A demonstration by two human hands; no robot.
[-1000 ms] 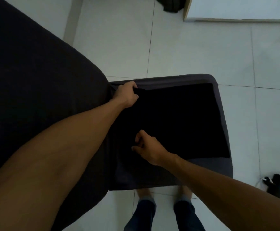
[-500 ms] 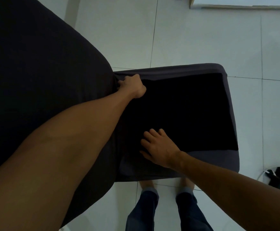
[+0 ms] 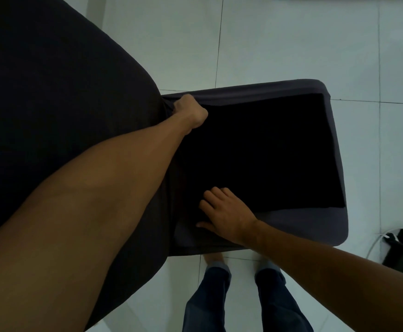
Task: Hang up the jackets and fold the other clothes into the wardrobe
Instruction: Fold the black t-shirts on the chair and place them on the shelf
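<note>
A black garment lies flat as a folded rectangle on a dark grey padded stool. My left hand is a closed fist at the garment's far left corner, gripping the cloth there. My right hand rests palm down on the near left edge of the garment, fingers spread and pointing away from me. The wardrobe is out of view.
A large dark sofa or bed fills the left side and touches the stool. White tiled floor surrounds both. A black device with a white cable lies on the floor at the right. My feet stand just in front of the stool.
My right hand went from a pinching grip to lying flat with fingers spread on the garment. The left hand kept its grip on the far corner. The camera drifted slightly.
</note>
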